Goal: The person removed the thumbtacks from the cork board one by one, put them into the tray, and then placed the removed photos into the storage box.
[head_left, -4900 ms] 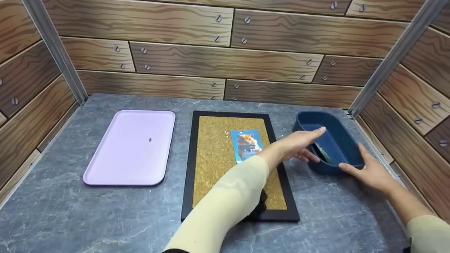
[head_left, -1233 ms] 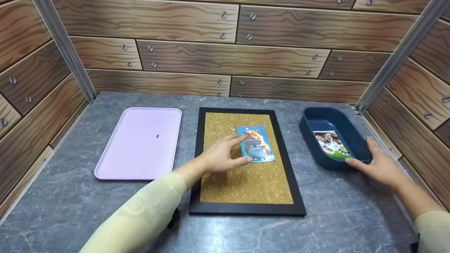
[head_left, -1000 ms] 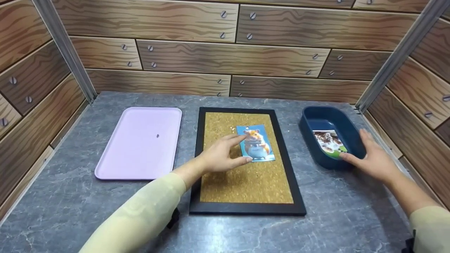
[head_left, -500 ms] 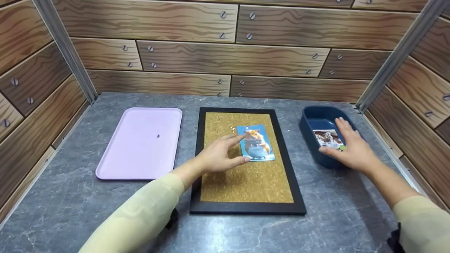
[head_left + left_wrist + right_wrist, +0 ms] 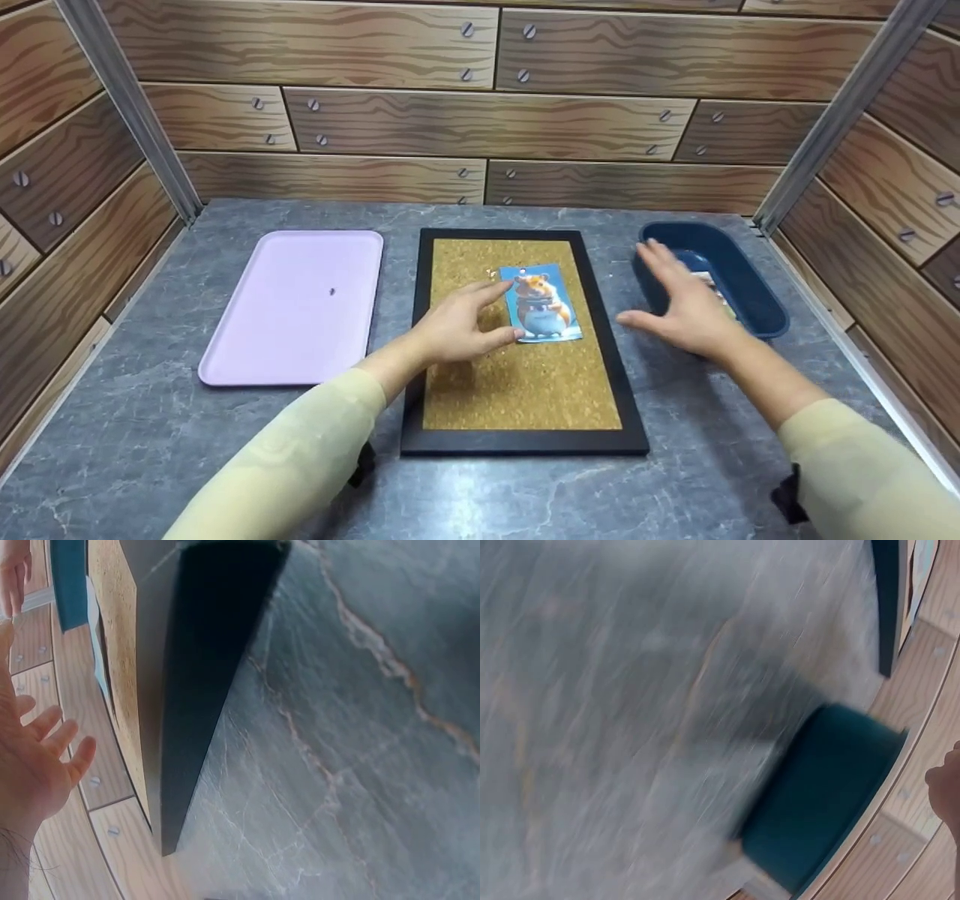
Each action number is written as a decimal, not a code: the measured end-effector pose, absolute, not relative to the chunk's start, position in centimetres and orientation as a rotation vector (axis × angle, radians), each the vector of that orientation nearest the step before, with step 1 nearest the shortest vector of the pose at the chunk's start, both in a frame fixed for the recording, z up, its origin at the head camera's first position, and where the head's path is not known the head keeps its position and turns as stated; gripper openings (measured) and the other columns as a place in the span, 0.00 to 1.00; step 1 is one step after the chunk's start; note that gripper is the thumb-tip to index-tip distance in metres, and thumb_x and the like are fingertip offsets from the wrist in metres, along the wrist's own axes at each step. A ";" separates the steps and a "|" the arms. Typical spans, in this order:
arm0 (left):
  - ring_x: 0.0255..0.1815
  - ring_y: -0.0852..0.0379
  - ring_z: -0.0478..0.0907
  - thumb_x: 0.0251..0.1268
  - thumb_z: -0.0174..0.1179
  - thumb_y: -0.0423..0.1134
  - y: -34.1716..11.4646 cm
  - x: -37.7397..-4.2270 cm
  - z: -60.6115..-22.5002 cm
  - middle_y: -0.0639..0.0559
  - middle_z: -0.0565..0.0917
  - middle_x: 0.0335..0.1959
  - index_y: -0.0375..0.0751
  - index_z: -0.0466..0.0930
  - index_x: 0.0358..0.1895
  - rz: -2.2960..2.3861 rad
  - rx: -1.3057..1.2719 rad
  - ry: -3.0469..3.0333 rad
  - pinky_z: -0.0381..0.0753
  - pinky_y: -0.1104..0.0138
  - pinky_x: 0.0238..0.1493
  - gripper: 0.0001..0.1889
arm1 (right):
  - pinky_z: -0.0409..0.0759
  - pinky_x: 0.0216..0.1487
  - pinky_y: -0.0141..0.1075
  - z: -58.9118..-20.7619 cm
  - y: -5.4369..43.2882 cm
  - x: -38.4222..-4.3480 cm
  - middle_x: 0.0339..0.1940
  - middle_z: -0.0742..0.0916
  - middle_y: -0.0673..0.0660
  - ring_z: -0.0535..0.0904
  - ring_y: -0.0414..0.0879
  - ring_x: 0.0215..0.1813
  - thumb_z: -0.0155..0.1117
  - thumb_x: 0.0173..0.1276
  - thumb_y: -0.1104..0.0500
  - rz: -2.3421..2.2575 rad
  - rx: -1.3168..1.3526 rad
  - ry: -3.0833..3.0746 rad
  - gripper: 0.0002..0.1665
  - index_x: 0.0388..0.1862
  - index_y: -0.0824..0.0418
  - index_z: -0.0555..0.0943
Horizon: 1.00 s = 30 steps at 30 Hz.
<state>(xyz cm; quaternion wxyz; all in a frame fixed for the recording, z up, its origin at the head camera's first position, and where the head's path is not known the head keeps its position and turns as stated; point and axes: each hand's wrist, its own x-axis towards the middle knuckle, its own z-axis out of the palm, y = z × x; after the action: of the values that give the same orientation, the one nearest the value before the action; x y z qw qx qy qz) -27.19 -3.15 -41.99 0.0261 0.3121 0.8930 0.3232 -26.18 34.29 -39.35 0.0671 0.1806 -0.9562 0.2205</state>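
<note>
A blue card with a hamster picture (image 5: 547, 309) lies on a black-framed corkboard (image 5: 525, 390) in the middle of the head view. My left hand (image 5: 459, 324) is over the board at the card's left edge, its fingers loosely extended. The left wrist view has that hand (image 5: 37, 757) with fingers spread, raised off the cork and holding nothing. My right hand (image 5: 688, 309), also holding nothing, stretches straight fingers over the near left side of a navy bin (image 5: 752, 283). Inside the bin is another picture card (image 5: 708, 280), mostly hidden by this hand.
A lilac tray (image 5: 292, 307) with one small dark speck (image 5: 332, 292) lies left of the corkboard. The grey marbled tabletop (image 5: 517, 495) is bounded by wood-patterned walls (image 5: 382, 120) at the back and sides.
My right hand has let go of the bin's near right rim and moved left across it towards the corkboard. Earlier my left hand reached to the bin; lately it stays at the hamster card.
</note>
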 end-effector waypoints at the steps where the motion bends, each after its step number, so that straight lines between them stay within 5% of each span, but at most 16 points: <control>1: 0.82 0.41 0.61 0.72 0.62 0.65 -3.1 -27.3 -42.0 0.41 0.66 0.82 0.47 0.61 0.85 0.999 0.960 2.761 0.61 0.47 0.80 0.45 | 0.49 0.77 0.74 -39.4 33.7 -26.2 0.88 0.52 0.66 0.47 0.72 0.85 0.77 0.65 0.35 0.664 0.557 -2.887 0.66 0.89 0.57 0.52; 15: 0.81 0.41 0.64 0.72 0.62 0.65 -2.4 -29.2 -40.9 0.41 0.68 0.81 0.46 0.62 0.84 0.974 0.933 2.815 0.65 0.46 0.78 0.45 | 0.64 0.74 0.68 -42.3 29.0 -26.2 0.88 0.57 0.63 0.54 0.67 0.84 0.73 0.64 0.28 0.614 0.676 -2.947 0.63 0.88 0.54 0.58; 30: 0.80 0.41 0.65 0.75 0.62 0.62 -1.3 -32.1 -39.9 0.41 0.69 0.80 0.40 0.61 0.83 1.024 0.942 2.779 0.63 0.50 0.79 0.44 | 0.63 0.75 0.68 -44.6 28.0 -26.8 0.88 0.55 0.65 0.52 0.69 0.85 0.71 0.65 0.26 0.659 0.676 -3.009 0.60 0.86 0.55 0.63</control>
<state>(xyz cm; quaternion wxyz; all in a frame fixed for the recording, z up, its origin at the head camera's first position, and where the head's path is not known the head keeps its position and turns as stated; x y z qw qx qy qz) -32.12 -1.35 -39.93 0.0168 0.3030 0.8941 0.3293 -26.79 28.01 -44.57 -0.0059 0.2145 -0.9541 0.2091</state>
